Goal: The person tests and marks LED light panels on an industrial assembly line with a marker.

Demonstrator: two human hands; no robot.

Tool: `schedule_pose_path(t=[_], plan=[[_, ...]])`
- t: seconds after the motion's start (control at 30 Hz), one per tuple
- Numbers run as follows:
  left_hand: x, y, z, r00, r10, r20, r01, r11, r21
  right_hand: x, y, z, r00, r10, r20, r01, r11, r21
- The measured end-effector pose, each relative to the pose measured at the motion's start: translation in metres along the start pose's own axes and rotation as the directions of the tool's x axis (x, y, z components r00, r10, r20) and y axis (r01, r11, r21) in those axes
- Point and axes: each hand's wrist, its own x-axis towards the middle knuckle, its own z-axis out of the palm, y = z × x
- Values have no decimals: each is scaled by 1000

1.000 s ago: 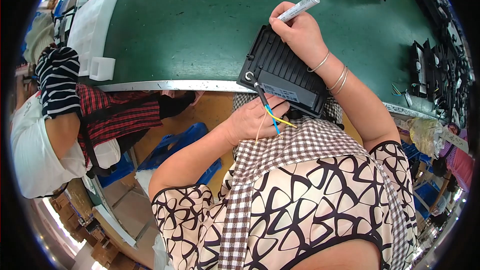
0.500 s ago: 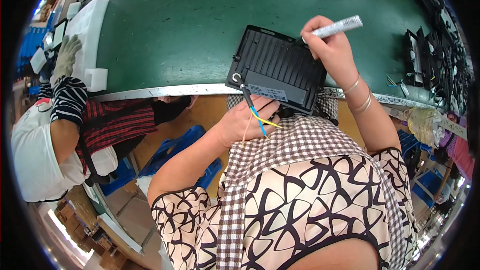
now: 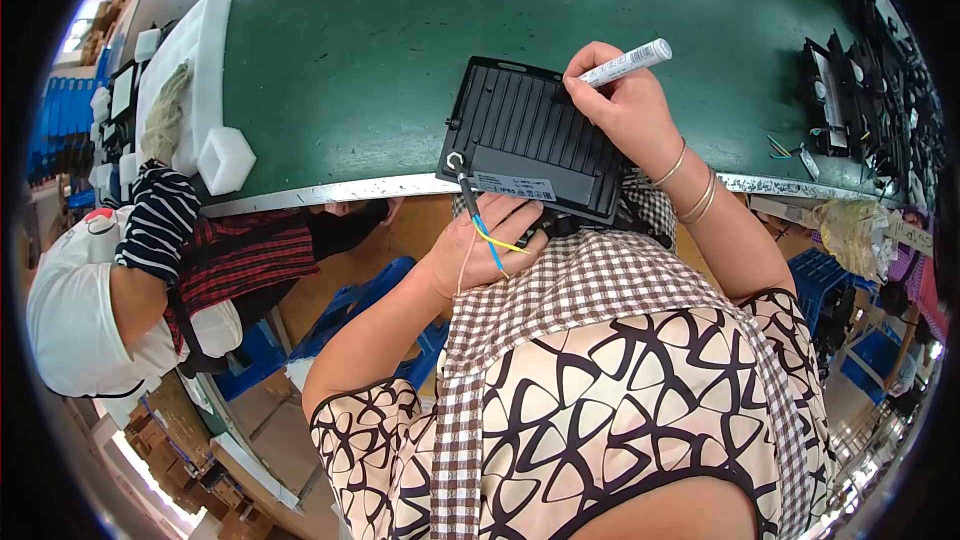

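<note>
A black finned floodlight housing [image 3: 525, 115] rests tilted over the table's front edge, its ribbed back facing up. Along its lower part is a printed label [image 3: 514, 186]. From a cable gland at its left comes a short black cable [image 3: 467, 196] ending in blue, yellow and brown wires. My left hand [image 3: 482, 245] holds the housing's lower edge beside these wires; some fingers are hidden beneath it. My right hand [image 3: 625, 105] grips a white paint marker [image 3: 630, 62] at the housing's upper right. The marker's tip is hidden behind my fingers.
A green table [image 3: 340, 70] spreads ahead. At left, a co-worker's gloved hand [image 3: 165, 115] lies by white foam [image 3: 207, 60]. Black housings [image 3: 840, 95] are stacked at right, with small wire pieces [image 3: 778, 147] nearby. A blue stool [image 3: 365, 305] stands below left.
My right hand and the marker have moved left and slightly down in view. The housing has also shifted left. At left, the co-worker's gloved hand has moved right onto the foam.
</note>
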Motion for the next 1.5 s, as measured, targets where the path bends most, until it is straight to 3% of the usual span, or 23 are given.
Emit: schedule_pose_path(t=[0.1, 0.2, 0.3, 0.5, 0.6, 0.8, 1.0, 1.3, 1.4, 1.5], plan=[[-2, 0, 1, 1000, -9, 9, 9, 1000, 9, 3, -1, -1, 1000, -5, 11, 6, 999, -37], [-2, 1, 2, 1000, -14, 21, 13, 1000, 22, 6, 0, 3, 995, -15, -103, 11, 999, -44], [0, 1, 1, 1000, -4, 25, 3, 999, 32, 7, 6, 0, 994, 5, -106, 6, 994, 111], [-1, 0, 3, 1000, -11, -5, 11, 1000, 11, 6, 2, 4, 1000, -8, 17, 7, 995, 99], [1, 1, 2, 1000, -23, -21, 23, 1000, 7, 6, -3, 6, 999, -42, 19, 42, 999, 3], [1, 0, 1, 1000, -3, 0, 3, 1000, 9, 12, 0, 7, 996, -14, -86, 19, 998, 58], [-1, 0, 3, 1000, -17, 0, 17, 1000, -3, 11, -4, 9, 999, -2, 48, -2, 996, 87], [1, 1, 0, 1000, -32, 1, 32, 999, 4, 14, -8, 13, 999, -13, 52, 15, 1000, -21], [-1, 0, 3, 1000, -21, -2, 21, 1000, 9, 16, -13, 15, 999, -23, -31, 20, 994, -109], [-1, -2, 2, 1000, 8, 1, -8, 1000, 6, 18, -3, 10, 998, -21, -64, 27, 996, 84]])
